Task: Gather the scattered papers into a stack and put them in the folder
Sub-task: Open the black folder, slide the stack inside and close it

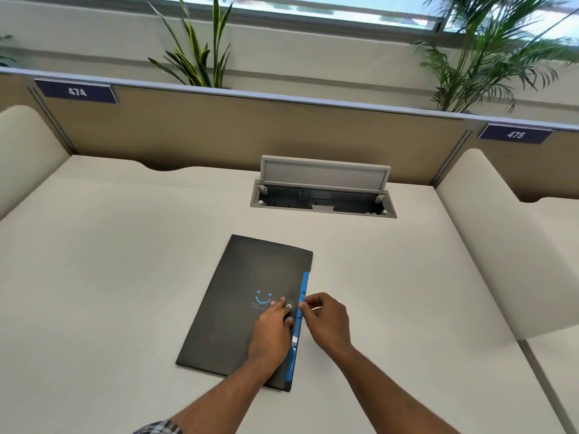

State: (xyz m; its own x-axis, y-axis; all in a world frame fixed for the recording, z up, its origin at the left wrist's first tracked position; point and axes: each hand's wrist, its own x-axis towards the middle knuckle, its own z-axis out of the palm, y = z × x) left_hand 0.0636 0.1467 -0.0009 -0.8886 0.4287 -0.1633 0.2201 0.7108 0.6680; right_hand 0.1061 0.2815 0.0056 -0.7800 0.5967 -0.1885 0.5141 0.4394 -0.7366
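The left hand's fingertips [279,302] lay nearly straight and close together, pressing flat on the black cover just left of a small round snap button [289,306]. The right hand's fingertips [303,304] were curled and seemed to pinch the blue edge strip [300,321] of the folder just right of that button; the exact hold was too small to tell. So the button sat between the two hands, touching neither clearly, and both were about equally near to it.

The left hand [272,332] came in over the lower part of the cover, the right hand [327,322] from the bare desk beside it.

The folder [238,302] lay closed in the lower centre of the frame, its long axis running from lower left to upper right, with the opening edge on its right side. No loose papers were visible on the desk [109,261]; I judge that they were already inside, and that the next move was closing the snap.

Behind, in the upper centre, a cable hatch [322,195] stood open.
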